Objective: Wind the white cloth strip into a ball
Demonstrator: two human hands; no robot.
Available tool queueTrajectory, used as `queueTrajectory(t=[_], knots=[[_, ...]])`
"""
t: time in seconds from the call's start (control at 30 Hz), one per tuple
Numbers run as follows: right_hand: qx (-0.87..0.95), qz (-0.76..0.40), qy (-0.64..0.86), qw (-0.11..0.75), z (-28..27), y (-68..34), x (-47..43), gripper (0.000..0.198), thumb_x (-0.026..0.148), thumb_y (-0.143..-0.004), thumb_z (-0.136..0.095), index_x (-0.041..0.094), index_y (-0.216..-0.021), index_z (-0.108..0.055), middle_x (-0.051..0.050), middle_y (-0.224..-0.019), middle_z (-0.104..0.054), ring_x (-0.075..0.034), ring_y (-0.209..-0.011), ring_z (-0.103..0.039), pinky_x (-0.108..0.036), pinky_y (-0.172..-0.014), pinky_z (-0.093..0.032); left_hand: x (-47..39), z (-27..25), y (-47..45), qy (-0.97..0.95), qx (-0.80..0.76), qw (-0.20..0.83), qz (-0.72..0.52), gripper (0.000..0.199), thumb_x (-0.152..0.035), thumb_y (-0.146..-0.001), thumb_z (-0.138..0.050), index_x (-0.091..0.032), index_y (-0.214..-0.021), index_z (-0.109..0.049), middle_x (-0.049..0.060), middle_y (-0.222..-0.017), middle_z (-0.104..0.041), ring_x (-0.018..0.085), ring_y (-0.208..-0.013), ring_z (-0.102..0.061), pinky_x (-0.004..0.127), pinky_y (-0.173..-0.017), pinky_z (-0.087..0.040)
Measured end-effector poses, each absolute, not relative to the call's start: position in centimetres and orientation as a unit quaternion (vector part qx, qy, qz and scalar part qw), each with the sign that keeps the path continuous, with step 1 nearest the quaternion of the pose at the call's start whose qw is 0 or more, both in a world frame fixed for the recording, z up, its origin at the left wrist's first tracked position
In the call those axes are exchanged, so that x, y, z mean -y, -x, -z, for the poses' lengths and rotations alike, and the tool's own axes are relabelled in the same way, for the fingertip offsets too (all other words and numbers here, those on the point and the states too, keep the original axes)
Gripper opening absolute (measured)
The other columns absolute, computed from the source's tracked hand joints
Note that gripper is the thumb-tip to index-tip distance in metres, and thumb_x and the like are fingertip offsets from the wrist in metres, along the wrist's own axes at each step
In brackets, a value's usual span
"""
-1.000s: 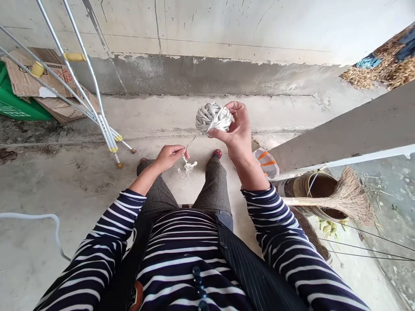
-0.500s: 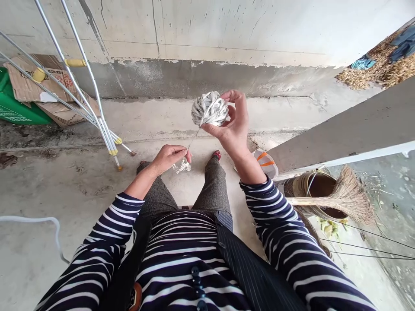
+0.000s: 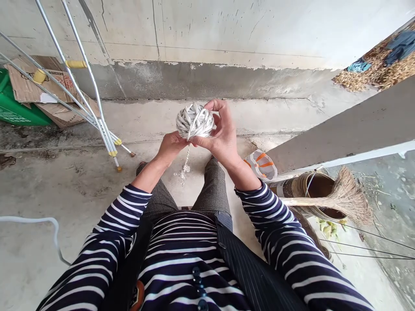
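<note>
A ball of flat whitish-grey cord (image 3: 193, 122) is held up in front of my legs. My right hand (image 3: 222, 129) grips its right side, thumb below and fingers curled over the upper edge. My left hand (image 3: 170, 148) is closed at the ball's lower left, its fingertips partly hidden beneath it. Both thumbs come close together under the ball. From that spot a thin twisted loose end (image 3: 186, 166) hangs down, finishing in a frayed, crumpled tuft.
Metal crutches (image 3: 94, 108) lean at the left by cardboard boxes (image 3: 26, 82) and a green bin (image 3: 14, 101). To the right are a straw broom (image 3: 350, 198) across a bucket (image 3: 316, 185), a plastic bag (image 3: 264, 165) and a low slanted wall (image 3: 330, 125). A white hose (image 3: 35, 219) lies at left.
The ball has come down and left in my right hand. My left hand has risen from the strand to the ball's underside, and the loose end now dangles below.
</note>
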State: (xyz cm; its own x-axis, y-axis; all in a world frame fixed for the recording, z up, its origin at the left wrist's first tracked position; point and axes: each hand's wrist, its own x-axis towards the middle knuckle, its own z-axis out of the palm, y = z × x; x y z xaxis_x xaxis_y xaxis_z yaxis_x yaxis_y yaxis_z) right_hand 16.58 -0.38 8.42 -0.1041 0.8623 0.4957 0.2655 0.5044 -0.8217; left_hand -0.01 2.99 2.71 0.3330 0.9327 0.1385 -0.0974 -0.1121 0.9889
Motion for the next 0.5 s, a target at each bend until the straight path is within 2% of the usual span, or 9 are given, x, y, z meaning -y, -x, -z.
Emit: queueTrajectory(t=[0.13,0.23,0.4,0.5], knots=[[0.668,-0.233,0.402,0.581,-8.8,-17.6,-0.6,0.083,0.05,-0.071,-0.09,0.034,-0.138,-0.044,-0.008,-0.141,-0.051,-0.033,-0.136,-0.055,-0.051,-0.097,-0.064,-1.8,-2.3,-0.3,-0.606,-0.348,0.54,-0.468,0.046,-0.058,-0.087,-0.075,-0.015,-0.071,-0.076,0.007,-0.079,-0.076,0.024,-0.088,-0.072,0.036,-0.093,-0.053],[0.649,-0.177,0.397,0.624,-10.3,-19.4,-1.6,0.08,0.056,-0.072,-0.087,0.035,-0.135,-0.042,-0.008,-0.136,-0.05,-0.032,-0.133,-0.057,-0.051,-0.101,-0.061,-0.1,-1.4,0.3,-0.628,-0.347,0.559,-0.414,0.046,-0.058,-0.093,-0.066,-0.017,-0.078,-0.078,0.008,-0.09,-0.08,0.025,-0.097,-0.074,0.037,-0.1,-0.052],[0.634,-0.168,0.354,0.667,-12.4,-20.4,-2.0,0.065,0.06,-0.07,-0.085,0.032,-0.114,-0.047,-0.004,-0.111,-0.053,-0.025,-0.112,-0.064,-0.045,-0.096,-0.063,0.9,-0.9,1.7,-0.684,-0.33,0.556,-0.338,0.045,-0.058,-0.096,-0.063,-0.017,-0.092,-0.081,0.009,-0.102,-0.081,0.026,-0.105,-0.073,0.036,-0.103,-0.051],[0.642,-0.166,0.373,0.649,-12.2,-20.7,-1.9,0.068,0.057,-0.068,-0.087,0.031,-0.117,-0.047,-0.005,-0.119,-0.053,-0.027,-0.119,-0.063,-0.045,-0.097,-0.063,0.8,-1.5,2.8,-0.703,-0.316,0.564,-0.295,0.046,-0.057,-0.098,-0.06,-0.016,-0.091,-0.081,0.01,-0.103,-0.081,0.027,-0.107,-0.074,0.036,-0.102,-0.052]])
